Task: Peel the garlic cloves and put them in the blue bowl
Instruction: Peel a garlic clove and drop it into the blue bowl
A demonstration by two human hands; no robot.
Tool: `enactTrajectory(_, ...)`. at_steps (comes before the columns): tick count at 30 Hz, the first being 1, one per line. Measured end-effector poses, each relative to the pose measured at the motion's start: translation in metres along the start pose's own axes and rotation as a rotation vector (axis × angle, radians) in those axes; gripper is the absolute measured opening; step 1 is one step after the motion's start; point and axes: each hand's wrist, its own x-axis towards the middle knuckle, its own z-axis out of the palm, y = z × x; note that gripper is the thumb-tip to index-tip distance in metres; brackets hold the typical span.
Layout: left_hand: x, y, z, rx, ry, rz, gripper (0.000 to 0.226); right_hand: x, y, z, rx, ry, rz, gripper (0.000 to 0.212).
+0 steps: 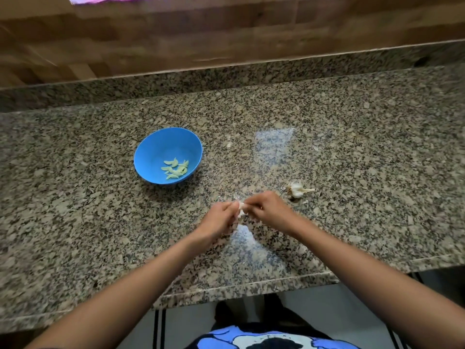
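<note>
So there's one speckled granite worktop point(327, 147) filling most of the frame, with a wood-look wall point(176, 34) along the top. One blue bowl point(151, 152) sits left of centre, and inside it there's a little pile of peeled garlic cloves point(175, 169). I count roughly seven or eight, pale yellow-green, but they overlap so I can't give an exact number.

Two hands in view, both meeting just below the middle of the frame. The left hand point(221, 217) and right hand point(266, 210) are brought together, fingertips of both pinching one small white garlic clove point(240, 209) between them, held just above the worktop. It's blurry there, so I can't tell how much skin is on it. The clove is well apart from the bowl, down and to the right of it.

One partial garlic bulb point(297, 190) lies on its side just right of the right hand, stem pointing toward the right edge of the frame. A few tiny bits of papery skin point(236, 196) lie on the worktop just above the hands; too small to count properly.

At the bottom centre there's a bit of the person's blue, white and black shirt point(264, 340), plus both bare forearms coming up from the lower corners.
</note>
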Motion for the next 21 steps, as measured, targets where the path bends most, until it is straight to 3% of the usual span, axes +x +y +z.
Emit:
enactTrajectory(2, 0.005, -0.011, 0.001, 0.482, 0.194, 0.427, 0.027, -0.003, -0.005, 0.001, 0.595, -0.059, 0.217, 0.027)
enactTrajectory(4, 0.013, -0.018, -0.008, 0.77, 0.284, 0.818, 0.023, -0.006, -0.006, 0.005, 1.076, -0.105, 0.412, 0.017)
enactTrajectory(6, 0.021, -0.022, -0.016, 0.868, 0.272, 0.926, 0.022, -0.007, -0.005, 0.008, 1.178, -0.126, 0.455, 0.015)
enactTrajectory(8, 0.019, -0.017, -0.011, 0.659, 0.233, 0.66, 0.025, -0.003, -0.005, 0.006, 0.868, -0.073, 0.322, 0.019)
enactTrajectory(11, 0.009, -0.005, 0.002, -0.17, 0.025, 0.069, 0.031, 0.0, -0.004, 0.007, 0.361, 0.08, 0.138, 0.024)
enactTrajectory(13, 0.008, -0.002, 0.001, -0.476, -0.069, -0.12, 0.033, 0.0, -0.003, 0.011, 0.258, 0.133, 0.103, 0.025)
enactTrajectory(18, 0.005, -0.004, -0.006, -0.712, -0.201, -0.212, 0.027, -0.007, 0.0, 0.016, 0.75, 0.032, 0.197, 0.023)
enactTrajectory(21, 0.007, -0.002, -0.006, -0.614, -0.203, -0.207, 0.027, -0.007, 0.002, 0.016, 0.866, 0.015, 0.263, 0.028)
